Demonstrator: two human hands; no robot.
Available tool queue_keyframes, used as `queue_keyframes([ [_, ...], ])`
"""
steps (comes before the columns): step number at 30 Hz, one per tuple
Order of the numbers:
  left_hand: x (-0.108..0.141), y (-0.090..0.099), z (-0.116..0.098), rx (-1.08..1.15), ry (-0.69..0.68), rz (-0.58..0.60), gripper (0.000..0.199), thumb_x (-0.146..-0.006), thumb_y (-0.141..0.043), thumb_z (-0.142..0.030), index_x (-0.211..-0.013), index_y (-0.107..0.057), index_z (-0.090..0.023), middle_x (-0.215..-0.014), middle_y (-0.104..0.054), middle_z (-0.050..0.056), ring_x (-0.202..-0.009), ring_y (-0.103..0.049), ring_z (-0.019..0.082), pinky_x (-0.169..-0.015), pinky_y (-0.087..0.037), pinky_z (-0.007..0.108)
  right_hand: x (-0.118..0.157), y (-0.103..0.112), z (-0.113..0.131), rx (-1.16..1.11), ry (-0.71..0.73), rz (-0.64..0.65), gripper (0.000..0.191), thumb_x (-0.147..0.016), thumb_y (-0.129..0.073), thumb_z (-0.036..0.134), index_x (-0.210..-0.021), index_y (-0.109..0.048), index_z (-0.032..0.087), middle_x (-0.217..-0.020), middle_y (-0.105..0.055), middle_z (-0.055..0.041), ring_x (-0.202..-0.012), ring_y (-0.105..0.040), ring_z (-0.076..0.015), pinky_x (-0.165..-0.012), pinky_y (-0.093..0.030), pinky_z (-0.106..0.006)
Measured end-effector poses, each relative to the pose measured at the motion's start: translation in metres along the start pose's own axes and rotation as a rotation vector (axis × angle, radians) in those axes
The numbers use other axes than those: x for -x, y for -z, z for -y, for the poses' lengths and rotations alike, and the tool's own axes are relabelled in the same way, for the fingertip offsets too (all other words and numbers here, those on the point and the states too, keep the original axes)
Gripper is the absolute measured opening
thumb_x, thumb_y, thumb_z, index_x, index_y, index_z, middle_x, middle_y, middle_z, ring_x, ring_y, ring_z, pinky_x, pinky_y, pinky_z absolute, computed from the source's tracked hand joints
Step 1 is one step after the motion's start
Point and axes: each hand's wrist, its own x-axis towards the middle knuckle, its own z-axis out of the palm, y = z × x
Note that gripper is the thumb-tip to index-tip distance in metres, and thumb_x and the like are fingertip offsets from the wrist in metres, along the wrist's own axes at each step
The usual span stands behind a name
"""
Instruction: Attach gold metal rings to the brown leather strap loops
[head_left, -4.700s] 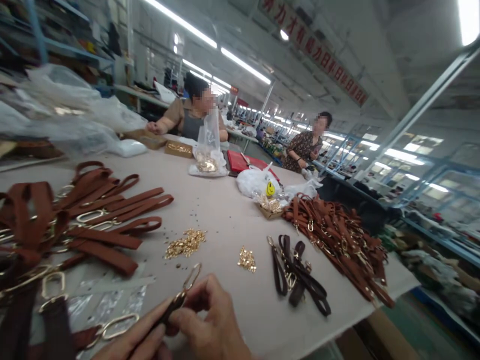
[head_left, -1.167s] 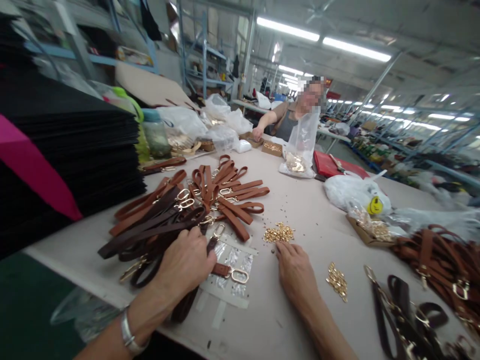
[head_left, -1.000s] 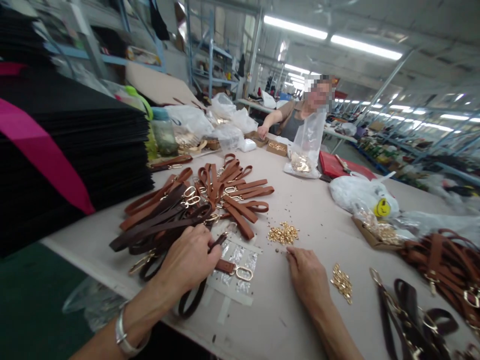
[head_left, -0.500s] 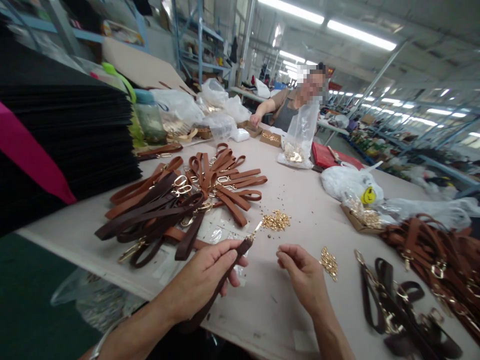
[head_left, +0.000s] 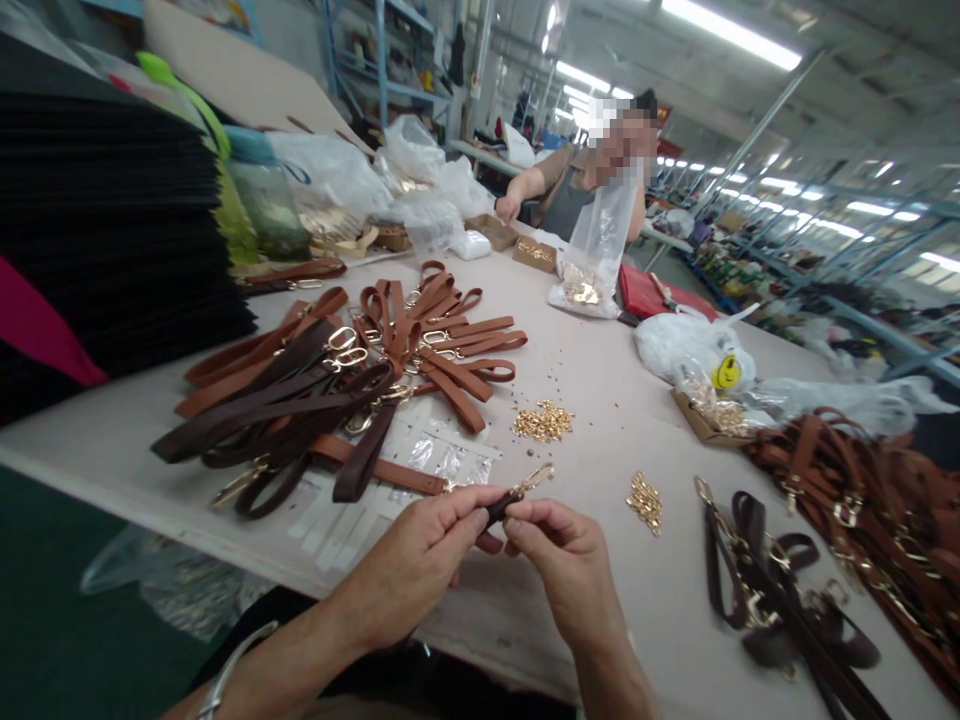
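Note:
My left hand (head_left: 427, 545) is closed around the end of a dark brown leather strap (head_left: 496, 510), which carries a gold snap hook (head_left: 536, 477) pointing away from me. At the same strap end, the thumb and fingers of my right hand (head_left: 559, 545) are pinched together; whether a small part sits between them is hidden. Just beyond the hook lies a pile of small gold fittings (head_left: 546, 421). A smaller heap of gold fittings (head_left: 644, 502) is to the right of my right hand. Brown and dark straps with gold hooks (head_left: 300, 415) spread over the table on the left.
A tall stack of black sheets (head_left: 105, 220) stands at the left edge. More dark straps (head_left: 780, 590) and brown straps (head_left: 862, 500) lie on the right, near a cardboard box of fittings (head_left: 712, 418). Across the table (head_left: 585, 380) sits another person (head_left: 574, 190) behind a clear plastic bag (head_left: 592, 270).
My right hand has moved left from open table to the strap end and now touches it. The strap's hook has swung a little to the right. The camera view has shifted slightly.

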Motion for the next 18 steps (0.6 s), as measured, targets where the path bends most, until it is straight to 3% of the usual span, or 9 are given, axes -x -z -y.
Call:
queue_keyframes([
  [6,0.0,0.003,0.004,-0.127,-0.061,-0.01,0.034,-0.093,-0.051,-0.037,-0.121,-0.069,-0.03,-0.095,-0.076,0.0,-0.077,-0.066,0.018,-0.057,-0.046,0.023,0.0,-0.003,-0.007,-0.094,0.029,-0.009,0.018,-0.07,-0.078,0.026,-0.073,-0.062,0.02,-0.07,-0.067,0.0031,-0.064,-0.06,-0.0121,-0.065,-0.05,-0.025],
  [9,-0.003,0.004,0.017,-0.149,-0.03,0.002,0.034,-0.09,-0.055,-0.04,-0.118,-0.071,-0.03,-0.09,-0.078,0.001,-0.068,-0.064,0.019,-0.056,-0.047,0.025,-0.001,-0.005,-0.013,-0.15,0.029,-0.029,0.031,-0.065,-0.08,0.024,-0.073,-0.051,0.022,-0.067,-0.061,0.0067,-0.061,-0.056,-0.0107,-0.061,-0.047,-0.023],
  [12,-0.009,0.001,0.031,-0.089,0.03,0.024,0.037,-0.089,-0.056,-0.043,-0.119,-0.071,-0.027,-0.086,-0.077,0.003,-0.07,-0.066,0.021,-0.056,-0.047,0.026,0.0,-0.002,-0.014,-0.14,0.025,-0.004,0.033,-0.068,-0.079,0.025,-0.076,-0.047,0.023,-0.069,-0.06,0.0066,-0.064,-0.058,-0.0119,-0.064,-0.047,-0.024],
  [15,-0.013,-0.006,0.034,0.028,0.069,0.037,0.039,-0.086,-0.06,-0.044,-0.119,-0.07,-0.026,-0.088,-0.076,0.004,-0.074,-0.066,0.021,-0.06,-0.049,0.027,0.0,0.02,-0.007,0.075,0.091,-0.01,0.024,-0.075,-0.074,0.025,-0.08,-0.051,0.022,-0.072,-0.061,0.0049,-0.066,-0.06,-0.0128,-0.065,-0.048,-0.025],
  [18,-0.017,-0.01,0.03,0.125,0.127,0.042,0.042,-0.076,-0.071,-0.038,-0.116,-0.071,-0.025,-0.098,-0.075,0.004,-0.08,-0.065,0.02,-0.068,-0.05,0.027,-0.007,0.07,0.0,0.632,0.279,-0.164,0.01,-0.086,-0.061,0.023,-0.095,-0.058,0.021,-0.085,-0.068,-0.0012,-0.076,-0.064,-0.0156,-0.072,-0.05,-0.028],
])
